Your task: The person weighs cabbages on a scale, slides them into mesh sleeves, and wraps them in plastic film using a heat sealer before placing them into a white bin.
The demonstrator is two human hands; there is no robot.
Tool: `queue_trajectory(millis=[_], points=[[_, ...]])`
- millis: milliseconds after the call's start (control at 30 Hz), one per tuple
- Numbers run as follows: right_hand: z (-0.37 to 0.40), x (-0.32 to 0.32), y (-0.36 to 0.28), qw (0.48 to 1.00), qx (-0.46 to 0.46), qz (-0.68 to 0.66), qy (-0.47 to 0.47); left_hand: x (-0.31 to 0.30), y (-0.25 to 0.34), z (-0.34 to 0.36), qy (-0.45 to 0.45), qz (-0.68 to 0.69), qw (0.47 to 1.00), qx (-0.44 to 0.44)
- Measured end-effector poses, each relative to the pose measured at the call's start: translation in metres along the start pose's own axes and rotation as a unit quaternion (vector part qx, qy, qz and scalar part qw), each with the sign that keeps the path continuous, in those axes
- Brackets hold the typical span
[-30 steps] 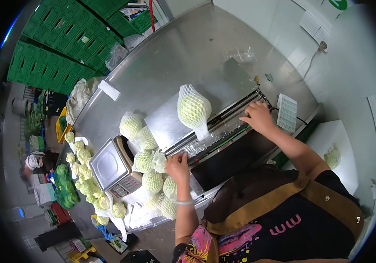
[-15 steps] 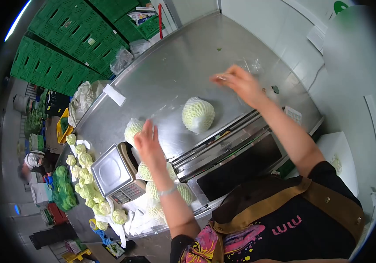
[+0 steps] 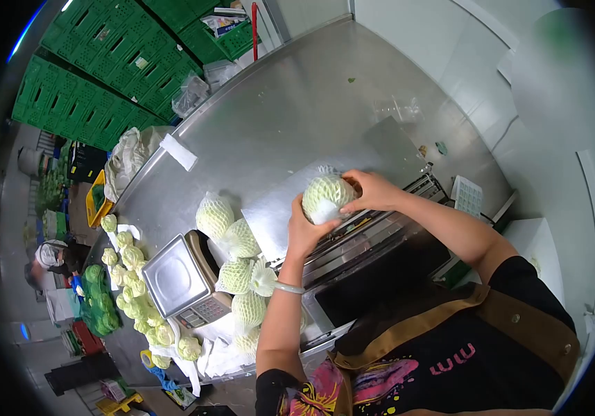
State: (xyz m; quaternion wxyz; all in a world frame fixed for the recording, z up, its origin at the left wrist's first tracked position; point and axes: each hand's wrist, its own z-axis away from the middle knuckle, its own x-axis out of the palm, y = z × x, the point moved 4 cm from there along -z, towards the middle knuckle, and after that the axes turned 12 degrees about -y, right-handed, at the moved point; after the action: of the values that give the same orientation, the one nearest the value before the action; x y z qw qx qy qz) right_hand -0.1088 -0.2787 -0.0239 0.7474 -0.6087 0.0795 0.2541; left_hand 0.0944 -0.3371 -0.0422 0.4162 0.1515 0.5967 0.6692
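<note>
A pale green cabbage in a white foam net (image 3: 326, 194) is between my two hands, above the front part of the steel table (image 3: 290, 97). My left hand (image 3: 304, 230) cups its left side, fingers wrapped round it. My right hand (image 3: 372, 192) grips its right side. A sheet of clear film (image 3: 270, 218) lies under and to the left of the cabbage. More netted cabbages (image 3: 214, 215) stand in a row to the left, beside my left forearm.
A scale (image 3: 176, 274) sits left of the netted cabbages, with unwrapped cabbages (image 3: 131, 256) beyond it. The wrapping machine (image 3: 381, 256) is at the table's front edge. Green crates (image 3: 103, 55) are stacked behind. A co-worker (image 3: 58, 256) is at the far left.
Both hands have come together round the netted cabbage, which has moved slightly right. The film now shows spread across the table, and the netted cabbages at left are less covered by my left hand.
</note>
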Motion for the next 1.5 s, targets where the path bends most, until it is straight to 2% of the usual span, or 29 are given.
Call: queue_trajectory(millis=[67,100,133,233,267,300,333,367,433,500,567,600,633,700,800,900,933,1033,1067,1100,1167,1200,1267,1300,1333,1367,1433,1467,1500], points=[[0.012,-0.007,-0.009,0.998,0.055,0.018,-0.007,0.002,0.014,0.004,-0.024,0.045,0.998,-0.045],[0.027,-0.007,-0.016,0.994,0.097,0.046,-0.028,0.009,0.023,0.016,-0.052,0.109,0.991,-0.052],[0.044,-0.009,-0.028,0.993,0.096,0.04,-0.056,0.019,0.028,0.033,-0.082,0.175,0.979,-0.064],[0.099,-0.001,-0.058,0.989,0.072,0.033,-0.126,0.041,0.054,0.086,-0.164,0.315,0.924,-0.142],[0.115,0.002,-0.065,0.979,0.106,-0.019,-0.172,0.048,0.057,0.103,-0.187,0.35,0.901,-0.174],[0.129,0.006,-0.07,0.964,0.136,-0.071,-0.216,0.055,0.05,0.121,-0.193,0.373,0.875,-0.242],[0.141,0.012,-0.07,0.954,0.148,-0.06,-0.255,0.063,0.046,0.134,-0.21,0.399,0.854,-0.262],[0.15,0.021,-0.059,0.957,0.102,0.023,-0.27,0.071,0.042,0.144,-0.225,0.423,0.831,-0.282],[0.164,0.042,-0.04,0.917,0.151,-0.057,-0.363,0.094,0.013,0.158,-0.236,0.469,0.785,-0.33],[0.178,0.063,-0.003,0.903,0.179,-0.172,-0.35,0.115,-0.024,0.17,-0.243,0.505,0.748,-0.355],[0.186,0.076,0.019,0.885,0.207,-0.276,-0.314,0.122,-0.039,0.175,-0.251,0.559,0.72,-0.325],[0.19,0.076,0.024,0.884,0.215,-0.275,-0.311,0.119,-0.043,0.18,-0.254,0.578,0.706,-0.321],[0.192,0.078,0.025,0.883,0.223,-0.275,-0.309,0.12,-0.042,0.191,-0.219,0.609,0.701,-0.3],[0.197,0.081,0.024,0.91,0.206,-0.256,-0.253,0.12,-0.032,0.207,-0.242,0.586,0.741,-0.221],[0.199,0.094,0.04,0.933,0.192,-0.264,-0.149,0.118,-0.033,0.215,-0.21,0.487,0.813,-0.24],[0.201,0.097,0.042,0.943,0.188,-0.266,-0.064,0.103,-0.049,0.228,-0.086,0.289,0.919,-0.252],[0.201,0.096,0.043,0.948,0.19,-0.254,-0.027,0.103,-0.045,0.228,-0.012,0.259,0.944,-0.203],[0.204,0.097,0.045,0.953,0.196,-0.215,0.08,0.104,-0.056,0.231,0.077,0.273,0.935,-0.213],[0.205,0.095,0.049,0.965,0.194,-0.117,0.129,0.104,-0.055,0.226,0.125,0.203,0.944,-0.228],[0.205,0.097,0.062,0.962,0.2,-0.082,0.167,0.103,-0.069,0.224,0.136,0.127,0.957,-0.224],[0.205,0.102,0.082,0.958,0.183,0.08,0.204,0.106,-0.099,0.212,0.152,-0.025,0.966,-0.208],[0.205,0.105,0.087,0.95,0.192,0.157,0.189,0.109,-0.094,0.21,0.157,-0.187,0.956,-0.161],[0.199,0.111,0.086,0.916,0.208,0.305,0.153,0.117,-0.085,0.197,0.132,-0.359,0.913,-0.145],[0.194,0.116,0.086,0.918,0.175,0.317,0.163,0.122,-0.084,0.189,0.119,-0.441,0.879,-0.134],[0.184,0.123,0.087,0.917,0.141,0.33,0.173,0.129,-0.088,0.179,0.151,-0.486,0.858,-0.072],[0.176,0.13,0.087,0.916,0.108,0.342,0.182,0.138,-0.091,0.165,0.148,-0.482,0.863,-0.02],[0.159,0.148,0.086,0.935,0.099,0.288,0.18,0.152,-0.093,0.153,0.137,-0.472,0.867,0.08],[0.157,0.146,0.081,0.95,0.119,0.234,0.167,0.152,-0.097,0.152,0.102,-0.458,0.882,0.051],[0.154,0.144,0.079,0.976,0.123,0.102,0.145,0.153,-0.097,0.15,0.079,-0.375,0.92,0.085]])
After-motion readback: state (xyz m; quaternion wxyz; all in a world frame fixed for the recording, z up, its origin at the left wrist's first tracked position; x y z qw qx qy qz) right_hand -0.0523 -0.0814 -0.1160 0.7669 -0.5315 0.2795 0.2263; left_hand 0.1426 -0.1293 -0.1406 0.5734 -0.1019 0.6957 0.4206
